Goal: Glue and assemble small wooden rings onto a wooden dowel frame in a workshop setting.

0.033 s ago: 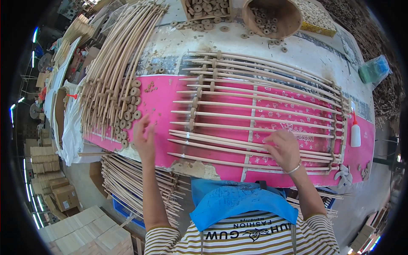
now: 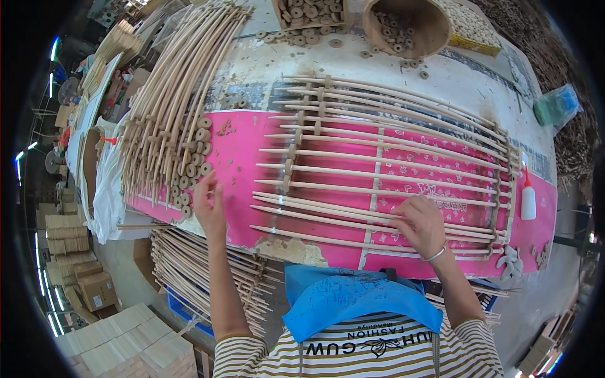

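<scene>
Pale wooden rod grid on pink mat looks mostly laid; right hand pinches a near rod, left hand open-fingered reaches toward round wooden discs.

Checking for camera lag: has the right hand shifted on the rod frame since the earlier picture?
No. The right hand rests at the same spot on the wooden rod frame.

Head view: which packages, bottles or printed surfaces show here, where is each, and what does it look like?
Glue bottle: right end of the bench, upright, white with a red nozzle.
Pink printed sheet: covers the bench under the rod frame, pink with white markings.
Cardboard boxes: floor at lower left, brown, stacked.
Plastic bag: far right, blue-green, crumpled.
</scene>
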